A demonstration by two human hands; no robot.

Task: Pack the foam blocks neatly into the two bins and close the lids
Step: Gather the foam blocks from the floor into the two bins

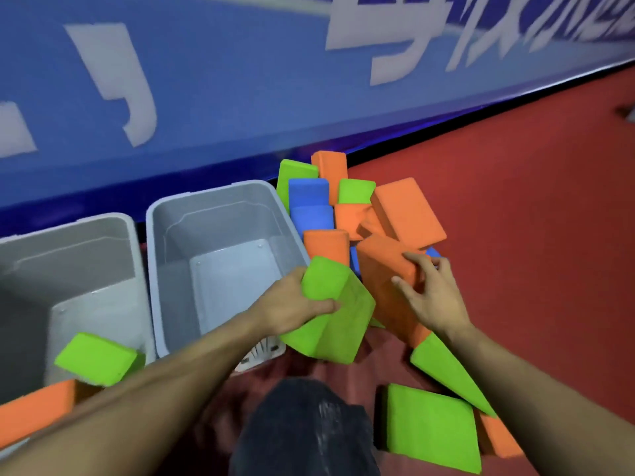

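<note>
On the red floor (pixel 515 201), beside a blue banner wall (pixel 206 80) with white lettering: two grey bins, both uncovered, side by side and just apart; the right-hand bin (pixel 161 269) shows a bare pale bottom; the left-hand bin (pixel 134 242) has a green block (pixel 98 359) lying tilted at its near edge, and an orange block (pixel 34 413) just below that, though whether either sits inside the bin cannot be told.

To the right of the right-hand bin, touching its far corner: a loose pile of foam blocks (pixel 360 214), orange, green and blue, stacked at odd angles against the wall.

Left hand (pixel 295 304): fingers and thumb curled round a large green block (pixel 336 314); the thumb lies across its near face, the fingers wrap its far left edge; the block is tilted and sits just beside the near right corner of the right-hand bin, above the floor.

Right hand (pixel 429 293): fingers spread and bent over the upper right edge of a large orange block (pixel 388 276); fingertips press its top and side, gripping it; this block stands tilted at the near end of the pile, touching the green one held by the left hand.

Near the right forearm: a green wedge (pixel 446 369) on the floor; below it a flat green slab (pixel 433 427), with an orange piece (pixel 498 441) just beside it.

At bottom centre: a dark-clad knee (pixel 309 431).
</note>
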